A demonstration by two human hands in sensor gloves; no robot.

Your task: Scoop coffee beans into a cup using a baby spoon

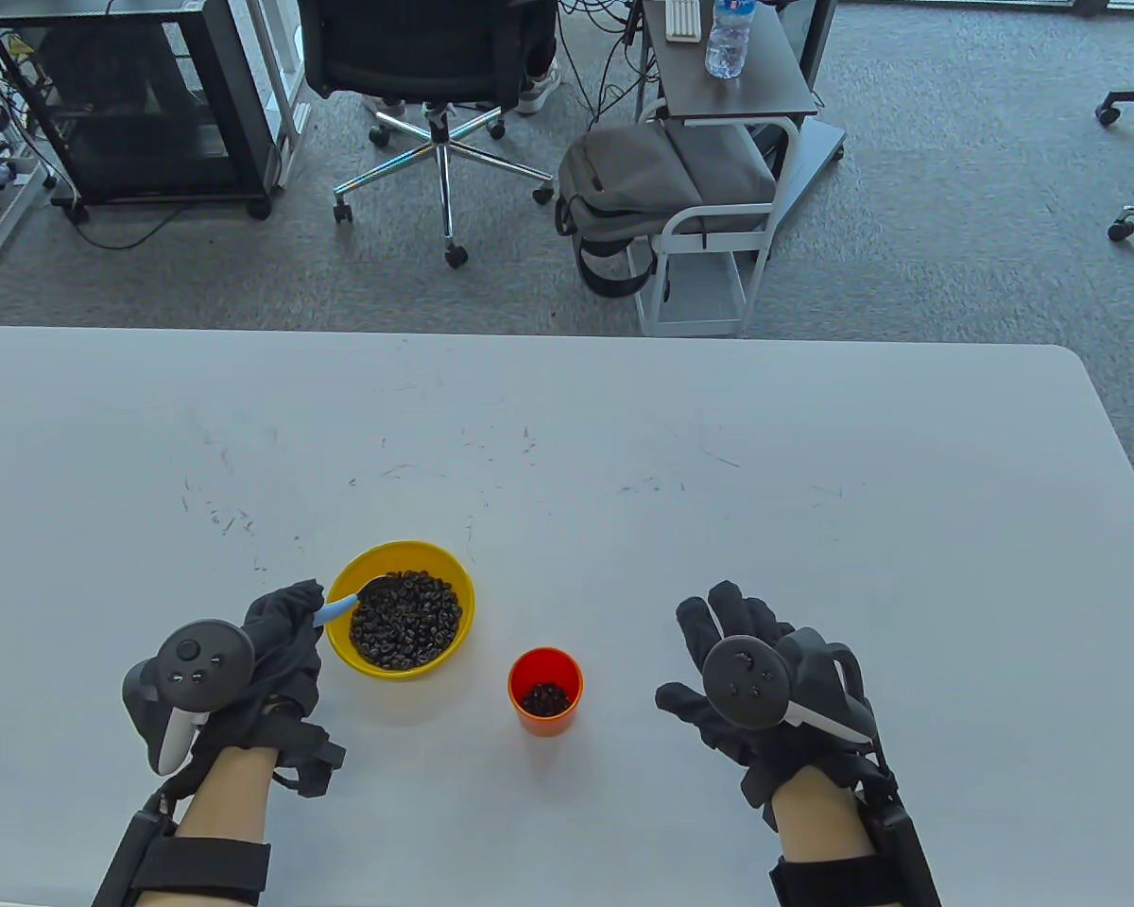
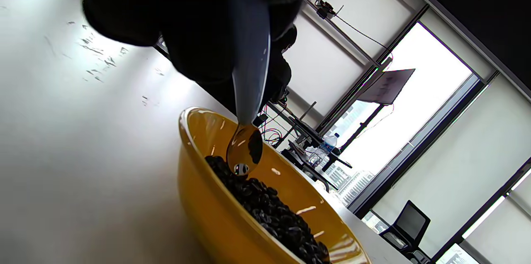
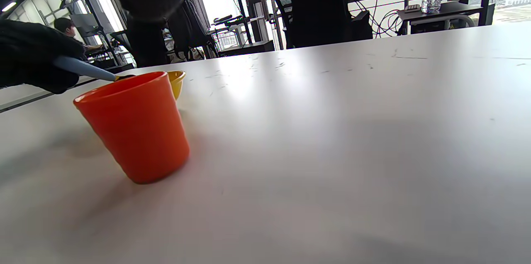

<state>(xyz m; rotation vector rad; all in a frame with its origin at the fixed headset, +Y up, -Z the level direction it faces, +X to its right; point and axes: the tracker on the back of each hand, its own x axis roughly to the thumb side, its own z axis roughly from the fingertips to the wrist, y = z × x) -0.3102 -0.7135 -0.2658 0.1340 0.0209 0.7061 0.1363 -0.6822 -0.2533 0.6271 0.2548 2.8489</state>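
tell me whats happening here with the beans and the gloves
Someone in sensor gloves is moving coffee beans from a yellow bowl to an orange cup. The left hand holds a baby spoon, its tip in the bowl's beans. The cup already holds some. The right hand rests open on the table, right of the cup.

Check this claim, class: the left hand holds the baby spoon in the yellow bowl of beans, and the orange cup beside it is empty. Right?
Not quite. The table view shows the orange cup already holds some beans. The rest stands: the left hand holds the baby spoon in the yellow bowl.
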